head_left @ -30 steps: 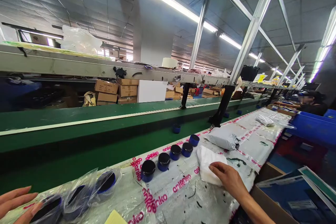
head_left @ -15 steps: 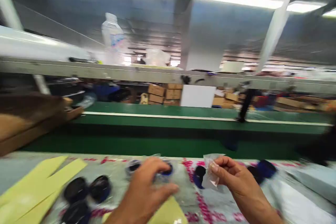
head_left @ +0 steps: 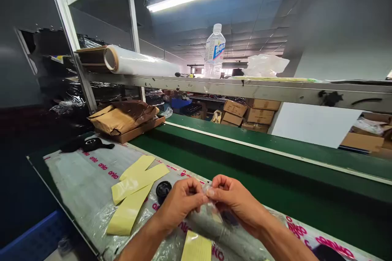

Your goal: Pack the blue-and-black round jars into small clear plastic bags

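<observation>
The left hand (head_left: 180,202) and right hand (head_left: 235,200) are both clenched, fingertips pinching a small clear plastic bag (head_left: 208,191) above the printed bench cover (head_left: 76,163); a black-lidded jar (head_left: 163,191) sits just left; a loosened pinch could let the slippery bag drop.

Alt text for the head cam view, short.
The left hand and right hand pinch a piece of clear plastic over a printed plastic sheet, beside yellow paper strips and a black-lidded jar. A green conveyor belt runs behind, below a shelf with a water bottle.
</observation>
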Tool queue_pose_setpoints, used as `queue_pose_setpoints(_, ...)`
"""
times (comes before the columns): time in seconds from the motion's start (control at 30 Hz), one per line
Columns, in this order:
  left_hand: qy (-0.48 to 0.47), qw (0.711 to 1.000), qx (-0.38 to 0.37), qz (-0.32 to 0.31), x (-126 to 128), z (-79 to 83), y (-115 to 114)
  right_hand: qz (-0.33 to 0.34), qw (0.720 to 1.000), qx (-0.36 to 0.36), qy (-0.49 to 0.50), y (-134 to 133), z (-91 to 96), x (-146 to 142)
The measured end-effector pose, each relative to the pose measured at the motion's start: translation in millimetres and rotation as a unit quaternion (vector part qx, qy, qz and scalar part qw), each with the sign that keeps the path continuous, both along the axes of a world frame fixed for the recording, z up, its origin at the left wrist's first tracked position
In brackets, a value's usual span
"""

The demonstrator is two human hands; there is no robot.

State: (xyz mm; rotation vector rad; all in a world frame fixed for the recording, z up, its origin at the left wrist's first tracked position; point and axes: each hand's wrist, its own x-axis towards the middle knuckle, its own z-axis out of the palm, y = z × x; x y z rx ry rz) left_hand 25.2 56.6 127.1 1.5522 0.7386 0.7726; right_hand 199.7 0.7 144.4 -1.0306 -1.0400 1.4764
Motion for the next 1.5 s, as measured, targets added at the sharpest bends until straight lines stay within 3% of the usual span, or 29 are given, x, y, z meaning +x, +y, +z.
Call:
queue_pose_setpoints(0.07, 0.049, 0.995, 0.064, 0.057, -9.8, 1.7, 11.0, -0.037, 0.992, 0.045, -0.111, 15.3, -0.2, -7.2)
queue_pose_setpoints(0.13, 0.112, 0.974, 0.150, 0.126, -18.7, 3.3, 19.6, -0.097, 0.941, 0.131, -0.296, 28.3, -1.6, -15.0)
queue_pose_setpoints(0.17, 0.148, 0.957, 0.198, 0.155, -22.8, 4.0, 22.6, -0.127, 0.889, 0.183, -0.401, 33.7, -2.6, -19.0)
queue_pose_setpoints(0.23, 0.223, 0.912, 0.286, 0.191, -29.9, 4.9, 26.1, -0.154, 0.751, 0.273, -0.582, 42.3, -4.7, -26.7)
queue_pose_setpoints(0.3, 0.293, 0.866, 0.349, 0.204, -35.0, 4.6, 27.3, -0.152, 0.631, 0.302, -0.699, 49.2, -6.6, -33.6)
queue_pose_setpoints(0.33, 0.325, 0.845, 0.371, 0.206, -36.7, 3.9, 27.6, -0.148, 0.589, 0.294, -0.738, 52.4, -7.7, -36.6)
queue_pose_setpoints(0.4, 0.384, 0.806, 0.400, 0.206, -38.6, 1.5, 28.1, -0.140, 0.543, 0.265, -0.784, 58.5, -10.7, -41.5)
queue_pose_setpoints(0.6, 0.499, 0.723, 0.436, 0.194, -37.1, -12.9, 26.1, -0.116, 0.524, 0.236, -0.810, 69.3, -31.9, -50.5)
queue_pose_setpoints(0.8, 0.543, 0.699, 0.444, 0.137, -36.1, -29.6, 15.1, -0.053, 0.528, 0.245, -0.811, 68.4, -55.8, -51.4)
queue_pose_setpoints(0.97, 0.556, 0.711, 0.413, 0.120, -38.6, -26.4, 10.9, -0.020, 0.548, 0.247, -0.799, 63.0, -63.7, -48.6)
queue_pose_setpoints(1.2, 0.540, 0.751, 0.363, 0.112, -46.4, -18.4, 10.2, 0.004, 0.575, 0.272, -0.772, 47.3, -65.4, -42.9)
queue_pose_setpoints(1.5, 0.498, 0.815, 0.284, 0.089, -55.3, -22.1, 23.2, 0.031, 0.578, 0.321, -0.749, 37.5, -73.4, -35.5)
